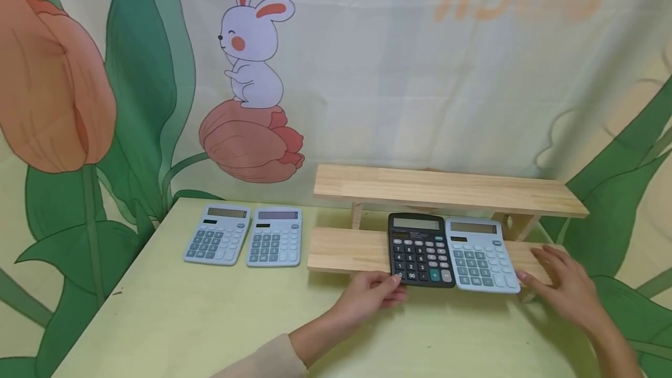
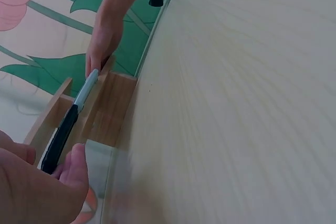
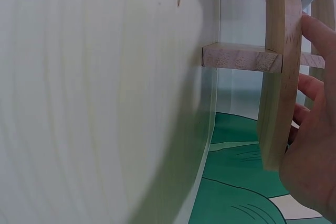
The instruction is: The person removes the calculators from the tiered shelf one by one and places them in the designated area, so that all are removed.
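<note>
My left hand pinches the bottom edge of a black calculator, thumb on top and fingers beneath. The calculator leans on the lower plank of a wooden two-tier shelf. Close against its right side is a light blue calculator, also on that plank. At the right end of the shelf rests my right hand, its thumb at the blue calculator's lower right corner and its fingers spread on the wood. In the right wrist view, the right hand lies along the plank.
Two more light blue calculators, one beside the other, lie on the pale yellow table left of the shelf. The upper plank stands behind and above the lower one. A printed curtain hangs at the back.
</note>
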The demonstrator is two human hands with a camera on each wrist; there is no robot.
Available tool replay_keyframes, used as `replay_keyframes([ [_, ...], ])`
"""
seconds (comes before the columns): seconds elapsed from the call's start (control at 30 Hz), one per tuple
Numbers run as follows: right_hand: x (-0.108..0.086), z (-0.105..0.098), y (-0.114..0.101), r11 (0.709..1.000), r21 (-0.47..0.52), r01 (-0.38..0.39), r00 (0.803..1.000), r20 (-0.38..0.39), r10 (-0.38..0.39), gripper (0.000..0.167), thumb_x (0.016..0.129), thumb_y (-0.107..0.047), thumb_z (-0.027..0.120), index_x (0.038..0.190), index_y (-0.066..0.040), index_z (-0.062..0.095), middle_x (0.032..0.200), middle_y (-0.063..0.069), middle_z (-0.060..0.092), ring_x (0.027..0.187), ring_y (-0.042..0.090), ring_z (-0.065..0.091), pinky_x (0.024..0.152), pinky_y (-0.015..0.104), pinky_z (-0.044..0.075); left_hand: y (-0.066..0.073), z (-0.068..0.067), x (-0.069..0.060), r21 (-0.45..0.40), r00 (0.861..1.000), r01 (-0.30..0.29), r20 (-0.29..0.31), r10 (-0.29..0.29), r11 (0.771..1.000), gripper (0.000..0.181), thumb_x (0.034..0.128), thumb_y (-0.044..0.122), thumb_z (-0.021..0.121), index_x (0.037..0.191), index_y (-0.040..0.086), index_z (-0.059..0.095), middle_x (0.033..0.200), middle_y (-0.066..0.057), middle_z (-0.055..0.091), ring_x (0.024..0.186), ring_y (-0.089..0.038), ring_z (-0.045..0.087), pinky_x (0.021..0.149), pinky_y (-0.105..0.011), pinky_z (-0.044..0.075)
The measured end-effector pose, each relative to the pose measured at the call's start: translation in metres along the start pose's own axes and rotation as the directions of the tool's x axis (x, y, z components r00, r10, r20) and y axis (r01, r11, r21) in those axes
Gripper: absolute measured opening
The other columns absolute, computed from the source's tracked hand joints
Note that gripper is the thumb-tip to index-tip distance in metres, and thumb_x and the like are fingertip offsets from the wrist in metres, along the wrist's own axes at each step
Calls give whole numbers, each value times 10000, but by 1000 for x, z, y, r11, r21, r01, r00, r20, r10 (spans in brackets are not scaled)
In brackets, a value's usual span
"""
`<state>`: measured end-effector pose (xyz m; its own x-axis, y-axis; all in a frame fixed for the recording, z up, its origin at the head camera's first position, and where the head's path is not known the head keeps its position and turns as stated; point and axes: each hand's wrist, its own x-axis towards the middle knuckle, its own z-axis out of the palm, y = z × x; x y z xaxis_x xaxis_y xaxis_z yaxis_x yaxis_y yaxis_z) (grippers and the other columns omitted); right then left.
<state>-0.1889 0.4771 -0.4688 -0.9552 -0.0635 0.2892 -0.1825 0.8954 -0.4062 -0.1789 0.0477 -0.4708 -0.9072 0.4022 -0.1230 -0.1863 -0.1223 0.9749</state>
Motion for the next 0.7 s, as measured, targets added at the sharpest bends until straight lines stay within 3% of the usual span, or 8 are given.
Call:
replay_keyframes([
  [0.37, 1, 1, 2, 1000, -6, 4, 1000, -6, -4, 714, 1015, -409, 688, 1515, 56, 479, 1579, 383, 344, 1363, 697, 302, 1005, 867, 222, -2, 2, 3, -59, 1000, -1, -12, 0, 998, 291, 1101, 142, 588, 1204, -109, 693, 1085, -222, 769, 1026, -309, 776, 901, -377, 633],
  [0.7, 1, 0, 1, 1000, -11, 5, 1000, 5, -5, 721, 1017, -413, 681, 1520, 59, 471, 1580, 392, 334, 1365, 695, 300, 1005, 860, 229, 0, -16, -4, 12, 990, 64, 122, -65, 998, 196, 1067, 102, 636, 1111, -81, 690, 1036, -232, 775, 989, -333, 778, 941, -449, 618],
])
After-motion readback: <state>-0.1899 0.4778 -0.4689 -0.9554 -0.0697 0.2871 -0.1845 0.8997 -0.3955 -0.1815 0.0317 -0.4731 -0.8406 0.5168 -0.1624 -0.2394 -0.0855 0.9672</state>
